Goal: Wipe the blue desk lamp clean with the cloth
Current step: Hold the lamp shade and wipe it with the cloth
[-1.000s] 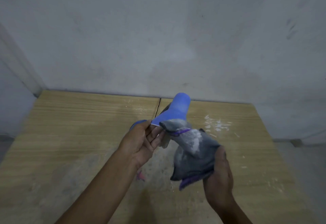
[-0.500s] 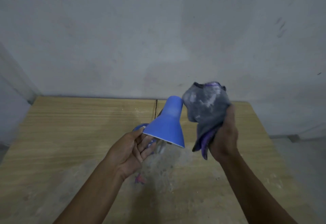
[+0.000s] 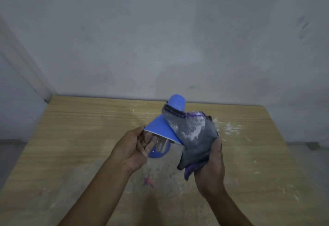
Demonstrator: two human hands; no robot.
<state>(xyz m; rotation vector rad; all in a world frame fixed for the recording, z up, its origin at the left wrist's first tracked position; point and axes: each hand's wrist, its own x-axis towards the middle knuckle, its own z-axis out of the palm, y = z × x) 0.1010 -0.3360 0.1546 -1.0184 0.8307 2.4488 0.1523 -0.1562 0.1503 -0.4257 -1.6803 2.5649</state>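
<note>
The cloth (image 3: 194,133) has dropped back onto the lamp shade (image 3: 161,129), right hand (image 3: 211,165) fingers clenching it to wipe; left hand (image 3: 135,147) fingers pinch the rim, steadying.

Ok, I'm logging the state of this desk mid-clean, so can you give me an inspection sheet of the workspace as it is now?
Surface: wooden table, dusty, with white flecks at the back right and a grey smear in the middle.
Job's things: blue lamp, shade tilted; grey cloth with purple edging, caked with white dust, pressed on the shade's right side.
Clutter: small pink scrap near the front.
Hands: left hand grips the shade's rim; right hand holds the cloth.
Cables: nothing seen.
Surroundings: bare grey wall behind the table.
</note>
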